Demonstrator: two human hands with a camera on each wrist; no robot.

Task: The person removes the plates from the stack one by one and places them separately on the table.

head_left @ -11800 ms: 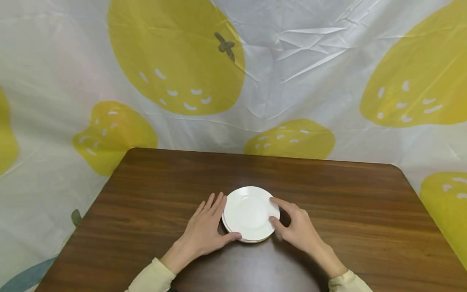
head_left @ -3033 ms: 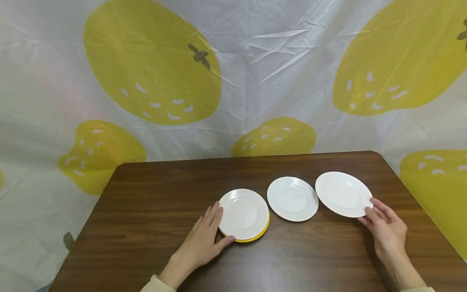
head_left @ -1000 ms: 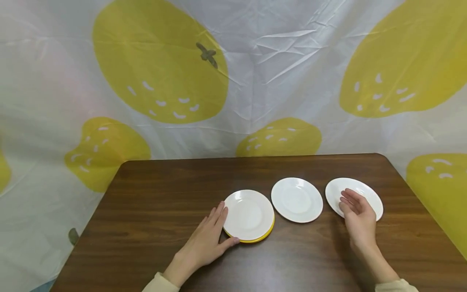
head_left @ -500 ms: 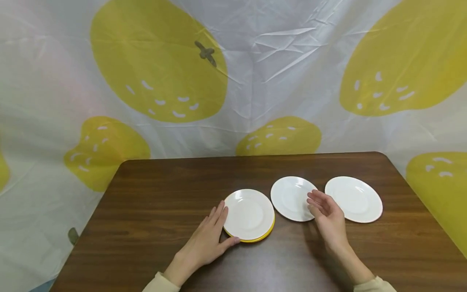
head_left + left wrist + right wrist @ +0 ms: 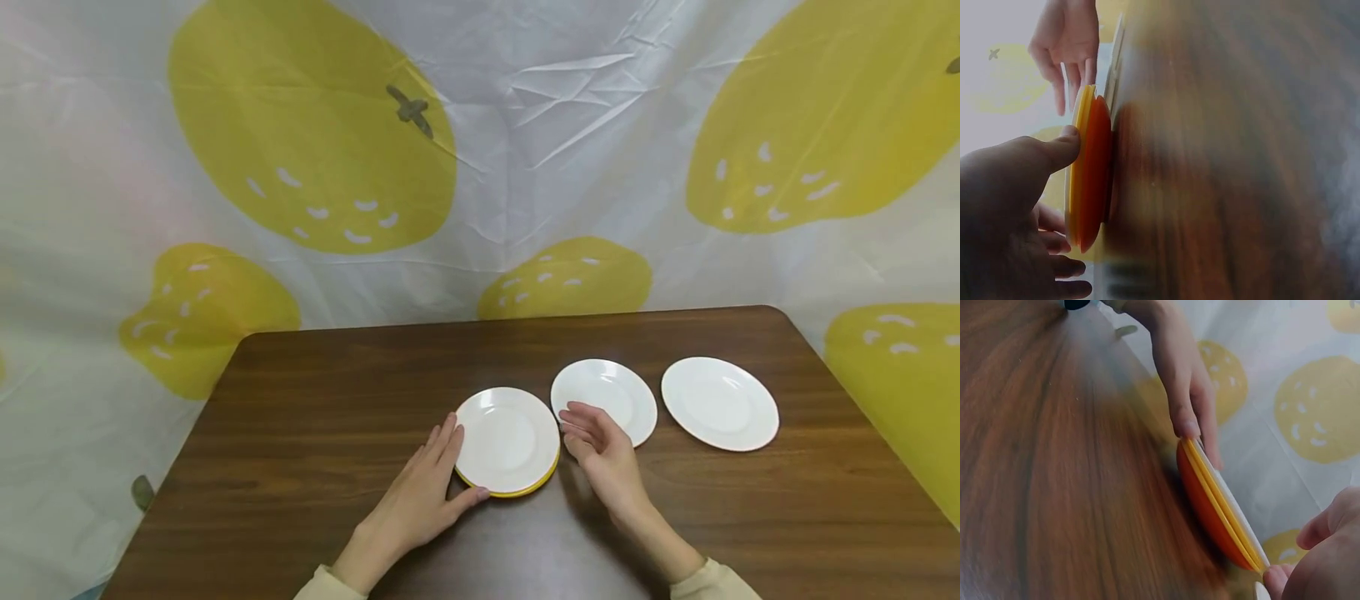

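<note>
My left hand [image 5: 414, 487] rests against the left side of a stack of plates, thumb on the near rim and fingers extended along the edge. A white plate [image 5: 510, 442] tops the stack. Beneath it the right wrist view shows yellow plates [image 5: 1216, 494] and an orange dish [image 5: 1200, 503] at the bottom. My right hand [image 5: 609, 467], fingers loosely bent and holding nothing, hovers just right of the stack. It partly covers a second white plate [image 5: 607, 387] lying flat beside the stack. A third white plate [image 5: 720, 404] lies farther right.
The dark brown wooden table [image 5: 337, 400] has rounded far corners. Behind it hangs a white cloth [image 5: 495, 208] printed with large yellow fruit shapes.
Two white plates from the stack now lie in a row to its right. After setting down the farther one, my right hand has moved left to the stack. My left hand has stayed there.
</note>
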